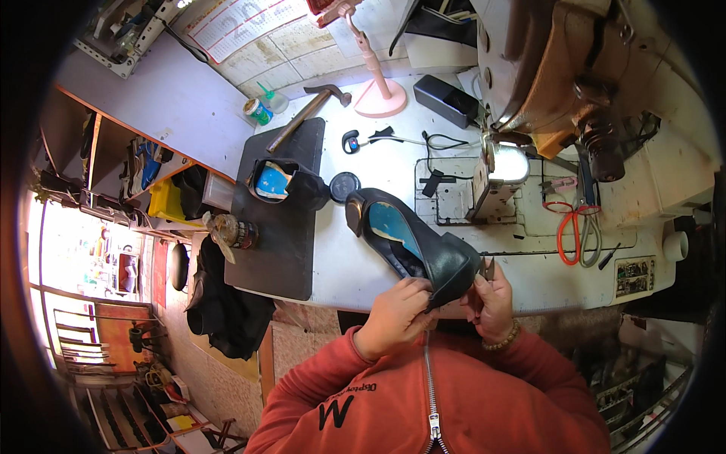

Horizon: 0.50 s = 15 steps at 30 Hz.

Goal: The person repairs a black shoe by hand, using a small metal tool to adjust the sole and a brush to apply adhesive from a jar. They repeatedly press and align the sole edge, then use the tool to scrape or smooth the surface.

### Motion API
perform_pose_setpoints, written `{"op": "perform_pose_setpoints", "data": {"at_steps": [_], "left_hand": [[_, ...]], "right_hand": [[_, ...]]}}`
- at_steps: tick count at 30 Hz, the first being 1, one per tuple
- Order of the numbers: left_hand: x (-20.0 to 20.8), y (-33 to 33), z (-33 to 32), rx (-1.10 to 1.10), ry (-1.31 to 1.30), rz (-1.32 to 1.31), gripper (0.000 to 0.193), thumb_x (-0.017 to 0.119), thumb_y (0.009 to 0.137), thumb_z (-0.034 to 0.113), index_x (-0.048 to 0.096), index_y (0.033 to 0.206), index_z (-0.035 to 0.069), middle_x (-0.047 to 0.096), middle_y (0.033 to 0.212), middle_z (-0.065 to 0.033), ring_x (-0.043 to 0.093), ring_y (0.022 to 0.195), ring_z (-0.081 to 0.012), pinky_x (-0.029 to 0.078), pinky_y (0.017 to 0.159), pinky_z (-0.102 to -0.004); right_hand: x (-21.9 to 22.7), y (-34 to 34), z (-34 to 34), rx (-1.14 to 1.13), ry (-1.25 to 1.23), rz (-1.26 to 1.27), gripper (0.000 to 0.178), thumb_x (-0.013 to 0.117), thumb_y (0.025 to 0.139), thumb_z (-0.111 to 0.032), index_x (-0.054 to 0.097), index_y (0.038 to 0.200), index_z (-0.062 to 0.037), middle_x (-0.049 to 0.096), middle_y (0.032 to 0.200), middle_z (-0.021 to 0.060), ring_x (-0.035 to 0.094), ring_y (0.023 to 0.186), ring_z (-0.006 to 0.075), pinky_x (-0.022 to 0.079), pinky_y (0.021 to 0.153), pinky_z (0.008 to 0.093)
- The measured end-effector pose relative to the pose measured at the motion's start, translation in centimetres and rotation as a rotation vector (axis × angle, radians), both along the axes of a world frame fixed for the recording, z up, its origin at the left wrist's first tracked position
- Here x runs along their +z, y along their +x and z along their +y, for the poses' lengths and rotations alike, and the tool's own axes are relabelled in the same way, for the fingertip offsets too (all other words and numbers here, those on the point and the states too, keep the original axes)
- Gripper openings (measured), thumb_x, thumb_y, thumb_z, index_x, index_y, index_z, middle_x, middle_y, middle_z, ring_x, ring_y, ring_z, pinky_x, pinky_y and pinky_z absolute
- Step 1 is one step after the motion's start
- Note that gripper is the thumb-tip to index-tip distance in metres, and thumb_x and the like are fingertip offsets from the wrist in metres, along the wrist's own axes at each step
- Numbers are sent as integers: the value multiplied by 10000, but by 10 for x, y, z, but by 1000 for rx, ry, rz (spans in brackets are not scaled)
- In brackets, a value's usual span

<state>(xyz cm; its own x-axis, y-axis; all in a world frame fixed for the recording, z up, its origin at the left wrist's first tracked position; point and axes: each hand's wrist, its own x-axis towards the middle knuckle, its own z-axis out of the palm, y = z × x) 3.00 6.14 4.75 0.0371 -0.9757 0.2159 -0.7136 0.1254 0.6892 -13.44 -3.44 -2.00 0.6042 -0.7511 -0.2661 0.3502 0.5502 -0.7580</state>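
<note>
A black shoe with a blue and beige inside lies slanted over the table's near edge. Its opening faces up. My left hand is closed on the shoe's near side, fingers curled round the edge. At the shoe's near right end is my right hand, closed, with a small dark thing sticking up between thumb and fingers; its kind is unclear. A second black shoe, with a similar blue inside, rests on a dark mat to the left. Beside it sits a round black lid or tin.
A hammer lies across the mat's far edge. A sewing machine stands at the right, with red-handled scissors in front. At the back are a pink stand and a black box. A cluttered jar sits at the mat's left edge.
</note>
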Motion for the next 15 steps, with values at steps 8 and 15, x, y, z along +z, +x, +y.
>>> {"op": "perform_pose_setpoints", "data": {"at_steps": [8, 15], "left_hand": [[-12, -20, 20, 322, 233, 803, 109, 629, 916, 89, 623, 958, -11, 574, 843, -50, 537, 762, -120, 460, 700, -271], [-5, -15, 17, 383, 219, 946, 173, 548, 987, 143, 617, 1015, -13, 589, 853, 13, 485, 769, -57, 436, 696, -219]], "right_hand": [[-10, -3, 21, -36, 4, -79, 297, 458, 1016, -199, 412, 1243, -12, 632, 759, 125, 475, 435, 91, 379, 408, 195], [56, -12, 7, 382, -179, 69, 146, 462, 991, -104, 504, 1085, 0, 628, 745, 69, 516, 488, 55, 407, 460, 187]]}}
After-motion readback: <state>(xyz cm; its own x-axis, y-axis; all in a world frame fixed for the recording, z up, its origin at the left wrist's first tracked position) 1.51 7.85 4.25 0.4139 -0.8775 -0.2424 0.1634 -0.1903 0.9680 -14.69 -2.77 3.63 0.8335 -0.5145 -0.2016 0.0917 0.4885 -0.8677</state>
